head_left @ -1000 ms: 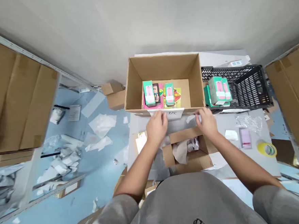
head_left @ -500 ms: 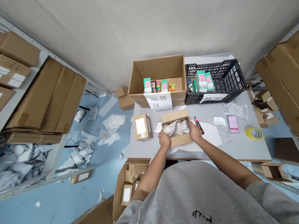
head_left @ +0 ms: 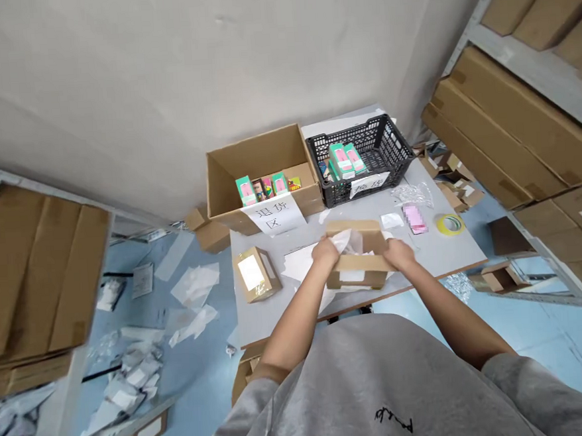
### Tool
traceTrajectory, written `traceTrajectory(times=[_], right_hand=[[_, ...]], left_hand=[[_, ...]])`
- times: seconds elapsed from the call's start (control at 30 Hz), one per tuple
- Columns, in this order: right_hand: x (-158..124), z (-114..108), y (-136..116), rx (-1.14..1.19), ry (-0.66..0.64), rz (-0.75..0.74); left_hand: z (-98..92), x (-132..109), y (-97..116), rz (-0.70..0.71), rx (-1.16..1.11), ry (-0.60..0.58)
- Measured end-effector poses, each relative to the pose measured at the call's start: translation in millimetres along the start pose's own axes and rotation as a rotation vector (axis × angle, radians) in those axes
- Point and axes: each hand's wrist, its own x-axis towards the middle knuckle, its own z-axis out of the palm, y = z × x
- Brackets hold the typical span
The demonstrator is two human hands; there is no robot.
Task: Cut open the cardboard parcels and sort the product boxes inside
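Observation:
An open cardboard box (head_left: 356,263) is between my hands at the table's front edge, tilted so that its near side faces me. White crumpled paper (head_left: 350,242) lies inside it. My left hand (head_left: 326,252) is closed on the box's left side, and my right hand (head_left: 398,254) grips its right side. Under and beside the box spreads a white paper sheet (head_left: 299,262). To the left, a taped carton (head_left: 270,287) with a white label stands on the table. The utility knife is hidden from view.
Along the back stand a large carton (head_left: 219,190) of small coloured boxes and a black plastic crate (head_left: 391,161). A yellow tape roll (head_left: 449,225), a pink item (head_left: 414,218) and bubble wrap (head_left: 416,194) lie right. Shelves with cartons (head_left: 515,142) flank the table (head_left: 438,254).
My view has turned to the right. Both hands have lifted and tilted the open box, so its near outer side now shows. The utility knife has gone out of sight.

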Motion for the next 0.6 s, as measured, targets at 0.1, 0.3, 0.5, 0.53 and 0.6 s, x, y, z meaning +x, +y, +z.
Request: traceTrajectory(times=[0.1,0.3,0.5,0.53,0.6], right_hand=[[2.3,-53.0,61.9,0.201,0.431,0.167],[6.1,-99.4,98.5,0.395,1.134,-0.134],[26.7,-35.5,10.8,0.43,0.757,-0.428],[29.5,-21.8,-7.7,0.422,0.657,-0.455],[32.3,5.4,-47.2,0.358,0.452,-0.504]], left_hand=[[23.4,41.0,89.7,0.201,-0.046,-0.072],[45.3,70.5,196.9,0.932,-0.292,-0.024],[6.4,24.6,40.7,0.589,-0.257,0.181],[-2.6,13.6,6.8,0.457,-0.221,0.223],[-21.0,-9.0,-55.4,0.147,-0.112,0.312]])
